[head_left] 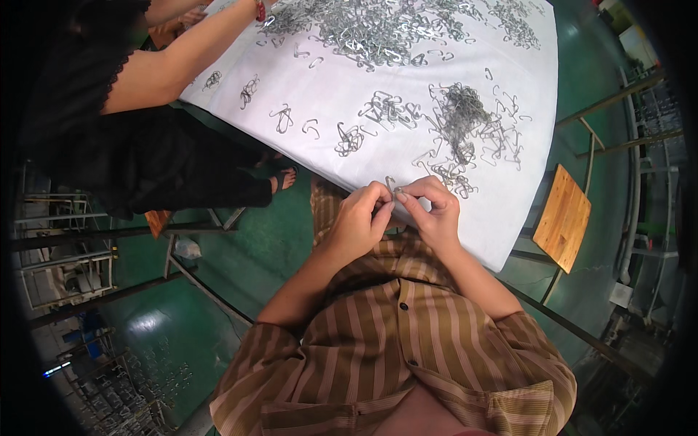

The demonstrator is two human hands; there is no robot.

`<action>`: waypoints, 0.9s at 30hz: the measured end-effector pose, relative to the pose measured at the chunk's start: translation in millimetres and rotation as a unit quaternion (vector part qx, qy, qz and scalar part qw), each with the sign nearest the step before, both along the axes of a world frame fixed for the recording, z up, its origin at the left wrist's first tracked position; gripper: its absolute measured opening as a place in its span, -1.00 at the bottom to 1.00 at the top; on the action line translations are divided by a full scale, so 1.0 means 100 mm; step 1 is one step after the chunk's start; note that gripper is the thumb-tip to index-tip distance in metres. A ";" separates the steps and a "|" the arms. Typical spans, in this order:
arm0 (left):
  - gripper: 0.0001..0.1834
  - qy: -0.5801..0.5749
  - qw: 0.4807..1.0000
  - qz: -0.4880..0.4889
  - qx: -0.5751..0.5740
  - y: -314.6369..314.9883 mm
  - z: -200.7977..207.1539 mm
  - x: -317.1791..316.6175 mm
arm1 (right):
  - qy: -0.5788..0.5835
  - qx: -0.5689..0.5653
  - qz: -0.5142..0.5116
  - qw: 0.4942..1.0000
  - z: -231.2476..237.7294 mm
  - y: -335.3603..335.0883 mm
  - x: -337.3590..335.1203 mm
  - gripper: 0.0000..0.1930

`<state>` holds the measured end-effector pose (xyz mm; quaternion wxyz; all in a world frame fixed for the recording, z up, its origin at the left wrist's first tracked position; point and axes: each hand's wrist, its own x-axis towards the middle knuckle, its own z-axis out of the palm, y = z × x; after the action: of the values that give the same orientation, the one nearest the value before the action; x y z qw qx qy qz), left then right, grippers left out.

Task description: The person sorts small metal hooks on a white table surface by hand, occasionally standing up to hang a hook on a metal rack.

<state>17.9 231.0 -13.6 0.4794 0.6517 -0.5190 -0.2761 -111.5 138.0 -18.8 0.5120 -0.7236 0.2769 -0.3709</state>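
Both hands meet at the near edge of the white table, fingertips almost touching. A small bent metal hook sticks up between them. My left hand pinches it between thumb and forefinger. My right hand is closed in a pinch at the same spot, on the hook's other side; whether a second hook is in it is too small to tell. Just beyond my fingers lie a tangled heap of wire hooks, a smaller clump of hooks and a loose bunch of hooks.
A large pile of shiny metal hooks covers the far part of the white table. On the left a co-worker's arm reaches over the table. A wooden stool stands to the right. Metal frames stand at the left.
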 end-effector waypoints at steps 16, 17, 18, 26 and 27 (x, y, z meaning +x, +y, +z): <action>-0.84 -0.353 0.929 0.049 -0.101 -0.68 -0.52 0.70 | -0.037 -0.022 0.052 0.998 -0.11 0.13 -0.12 -0.91; -0.85 -0.351 0.930 0.052 -0.094 -0.69 -0.51 0.70 | -0.037 -0.026 0.057 0.997 -0.11 0.13 -0.14 -0.91; -0.86 -0.349 0.931 0.056 -0.088 -0.69 -0.50 0.70 | -0.034 -0.026 0.055 0.998 -0.12 0.13 -0.16 -0.91; -0.93 -0.307 0.947 -0.047 -0.077 -1.04 -0.41 0.07 | -0.023 -0.020 0.056 0.998 -0.15 0.13 -0.25 -0.91; -0.93 -0.336 0.938 -0.052 -0.066 -1.08 -0.40 0.04 | -0.026 -0.019 0.056 0.998 -0.14 0.14 -0.26 -0.91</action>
<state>21.6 123.2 -53.8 0.3041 0.6457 -0.6997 -0.0308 -137.1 151.5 -33.1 0.5255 -0.7377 0.2153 -0.3651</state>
